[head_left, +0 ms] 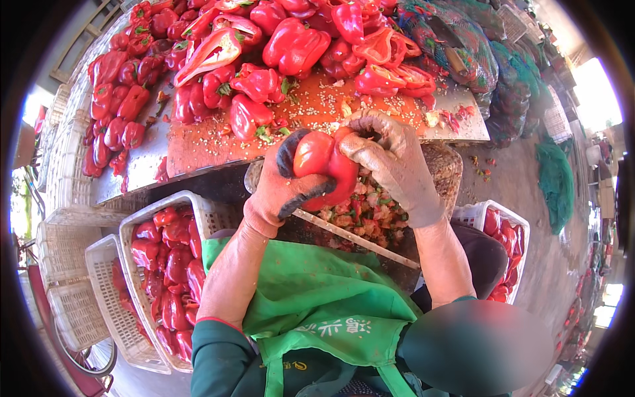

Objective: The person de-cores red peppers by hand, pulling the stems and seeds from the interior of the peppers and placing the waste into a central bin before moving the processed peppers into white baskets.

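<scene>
A whole-looking red bell pepper [342, 173] is held above a crate of trimmings, just off the near edge of the table. My left hand [278, 186], in an orange glove with dark fingertips, grips it from the left side. Stained, pale glove fabric covers my right hand [392, 166], whose bent fingers press on the pepper's upper right. Whether those fingers also hold a small tool is hidden. Below the hands, the crate [449, 173] contains pale cores, seeds and green stems [367, 213].
Whole and cut red peppers [297, 47] heap on the table, behind a seed-strewn orange board [198, 149]. White crates of peppers stand at left [126, 233] and right [521, 238]. Net sacks [466, 44] lie at back right; a green net [554, 183] is on the floor.
</scene>
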`<state>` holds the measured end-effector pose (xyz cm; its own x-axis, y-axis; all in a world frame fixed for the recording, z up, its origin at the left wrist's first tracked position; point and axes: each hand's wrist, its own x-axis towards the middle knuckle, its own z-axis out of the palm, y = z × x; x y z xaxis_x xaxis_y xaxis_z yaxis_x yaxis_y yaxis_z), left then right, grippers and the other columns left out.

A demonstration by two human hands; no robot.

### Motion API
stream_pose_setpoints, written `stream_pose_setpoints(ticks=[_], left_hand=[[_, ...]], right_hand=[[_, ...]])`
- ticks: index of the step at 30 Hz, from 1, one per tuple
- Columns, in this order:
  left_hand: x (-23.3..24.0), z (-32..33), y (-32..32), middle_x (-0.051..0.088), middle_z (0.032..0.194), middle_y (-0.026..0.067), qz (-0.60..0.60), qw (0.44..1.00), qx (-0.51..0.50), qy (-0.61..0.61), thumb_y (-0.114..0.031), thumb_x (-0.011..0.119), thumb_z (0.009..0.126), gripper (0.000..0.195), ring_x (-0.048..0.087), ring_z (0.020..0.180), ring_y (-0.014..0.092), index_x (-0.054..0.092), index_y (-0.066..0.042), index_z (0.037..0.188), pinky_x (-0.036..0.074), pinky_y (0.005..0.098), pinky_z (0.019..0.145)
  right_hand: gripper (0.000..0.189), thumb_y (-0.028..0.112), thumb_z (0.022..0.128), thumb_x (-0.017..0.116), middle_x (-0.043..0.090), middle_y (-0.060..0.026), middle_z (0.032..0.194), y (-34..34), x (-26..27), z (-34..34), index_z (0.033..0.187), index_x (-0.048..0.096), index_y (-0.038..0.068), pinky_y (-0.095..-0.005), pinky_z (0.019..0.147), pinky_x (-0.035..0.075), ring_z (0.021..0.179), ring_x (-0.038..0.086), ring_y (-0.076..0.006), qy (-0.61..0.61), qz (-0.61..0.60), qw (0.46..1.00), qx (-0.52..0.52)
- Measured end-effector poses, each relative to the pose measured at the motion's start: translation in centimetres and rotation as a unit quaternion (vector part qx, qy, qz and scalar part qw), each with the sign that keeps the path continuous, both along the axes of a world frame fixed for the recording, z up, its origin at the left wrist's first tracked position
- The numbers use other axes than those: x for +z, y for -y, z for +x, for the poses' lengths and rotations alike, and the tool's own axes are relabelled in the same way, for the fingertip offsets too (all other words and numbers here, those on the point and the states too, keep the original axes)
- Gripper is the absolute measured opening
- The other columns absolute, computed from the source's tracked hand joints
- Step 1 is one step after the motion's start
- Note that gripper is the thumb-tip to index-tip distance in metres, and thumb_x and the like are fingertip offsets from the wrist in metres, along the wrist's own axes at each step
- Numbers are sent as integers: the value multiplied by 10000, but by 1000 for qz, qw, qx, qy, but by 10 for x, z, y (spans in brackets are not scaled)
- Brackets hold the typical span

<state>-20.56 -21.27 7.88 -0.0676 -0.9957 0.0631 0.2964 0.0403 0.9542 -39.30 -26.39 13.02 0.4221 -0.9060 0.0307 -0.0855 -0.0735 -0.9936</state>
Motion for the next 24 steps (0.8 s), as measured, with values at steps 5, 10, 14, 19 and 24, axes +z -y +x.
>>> stream_pose_setpoints(ticks=[5, 10, 14, 19, 24], left_hand=[[-7, 7, 0, 648, 1113, 49, -11, 994, 4, 112, 68, 801, 614, 667, 613, 1032, 159, 567, -12, 1233, 507, 329, 929], [-6, 1, 2, 646, 1130, 58, 3, 996, -4, 88, 74, 821, 615, 704, 611, 1044, 161, 544, -9, 1258, 509, 330, 932], [-10, 1, 4, 655, 1074, 48, 6, 996, 7, 92, -23, 836, 632, 633, 611, 1004, 142, 574, -18, 1208, 501, 324, 916], [7, 12, -15, 663, 1038, 38, -27, 998, -14, 53, -100, 869, 622, 608, 613, 967, 127, 606, -28, 1165, 503, 327, 884], [31, 35, -10, 634, 1146, 96, -59, 985, 92, 134, -165, 870, 682, 712, 599, 1050, 175, 527, -20, 1289, 499, 348, 920]], right_hand=[[131, 103, 870, 635, 595, -5, 739, 10, -28, 7, 847, 589, -17, -260, 577, 442, 667, 512, -67, -77, -195, 977, -44], [168, 141, 879, 611, 554, -17, 750, 8, -19, 6, 839, 566, -16, -271, 597, 418, 669, 468, -69, -41, -31, 994, -93], [178, 168, 888, 599, 574, -24, 774, 22, -28, -4, 855, 570, -4, -273, 533, 419, 582, 489, -78, -12, -4, 994, -112], [357, 187, 913, 612, 615, -30, 841, 28, -39, -29, 1210, 593, -11, -254, 581, 460, 642, 568, -79, -134, -64, 962, -229], [358, 97, 917, 622, 626, -79, 1141, 23, -137, -162, 1263, 572, 19, -269, 689, 532, 883, 620, -130, -283, -188, 940, -24]])
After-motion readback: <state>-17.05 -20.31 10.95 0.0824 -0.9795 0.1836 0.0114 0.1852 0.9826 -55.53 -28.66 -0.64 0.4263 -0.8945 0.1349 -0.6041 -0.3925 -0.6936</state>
